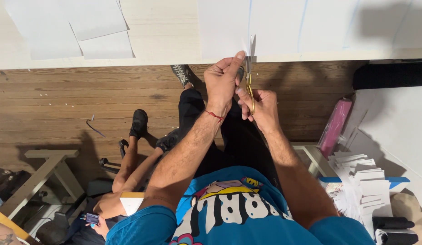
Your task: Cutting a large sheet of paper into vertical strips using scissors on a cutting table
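A large white paper sheet (283, 27) with blue ruled lines lies on the pale table (165, 31), its near edge at the table's front. My left hand (222, 81) pinches that edge with thumb and fingers beside a short cut. My right hand (261, 106) grips gold-handled scissors (250, 72), whose blades point up into the paper along a blue line.
More white sheets (79, 27) lie at the table's far left. A stack of cut paper strips (360, 181) and a pink roll (335, 127) sit at the right. Another person's legs (133, 154) rest on the wooden floor (61, 104) at the left, beside a trestle (43, 172).
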